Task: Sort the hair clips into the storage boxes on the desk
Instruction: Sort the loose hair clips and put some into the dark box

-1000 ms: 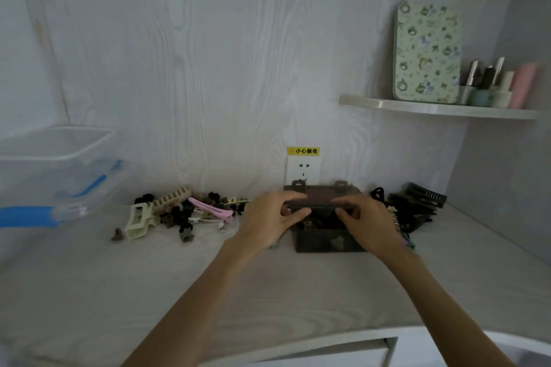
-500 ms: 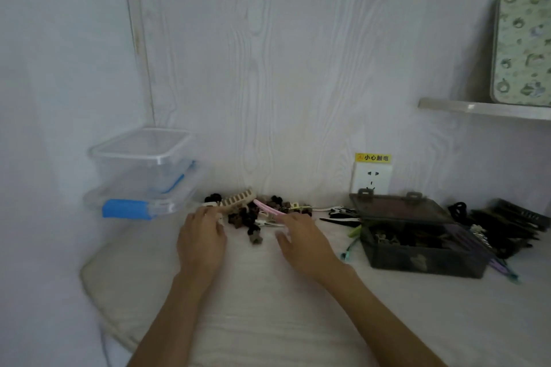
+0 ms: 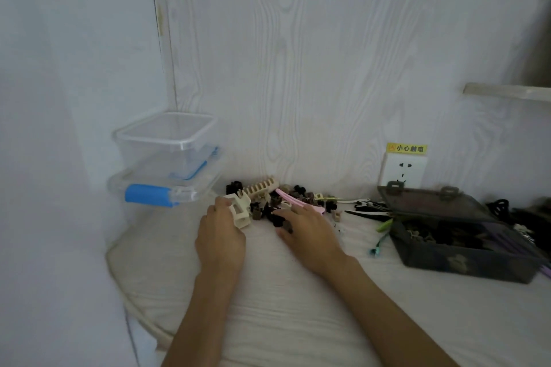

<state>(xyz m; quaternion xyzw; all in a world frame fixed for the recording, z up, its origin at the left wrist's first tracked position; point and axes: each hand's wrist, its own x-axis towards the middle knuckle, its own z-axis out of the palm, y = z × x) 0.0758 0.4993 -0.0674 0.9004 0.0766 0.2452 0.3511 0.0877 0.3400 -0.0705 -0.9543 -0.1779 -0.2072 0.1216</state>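
Note:
A heap of hair clips (image 3: 301,198) lies along the wall: a long beige toothed clip (image 3: 261,187), a pink flat clip (image 3: 290,198) and several small dark ones (image 3: 272,214). My left hand (image 3: 220,237) grips a cream claw clip (image 3: 242,211) at the heap's left end. My right hand (image 3: 310,232) lies flat, its fingertips touching the small dark clips. To the right stands a dark see-through storage box (image 3: 465,261) with its lid (image 3: 426,201) tipped back and clips inside. Two clear storage boxes (image 3: 167,143) are stacked at the left wall.
The lower clear box has a blue latch (image 3: 149,195). A wall socket (image 3: 402,171) sits behind the dark box, and black clips and green-tipped pieces (image 3: 384,225) lie beside it. The desk's rounded edge (image 3: 119,271) curves close on the left. A shelf (image 3: 507,91) juts out upper right.
Both hands left the dark box and moved left to the heap of clips. My left hand has taken hold of the cream claw clip; my right hand has reached the small dark clips.

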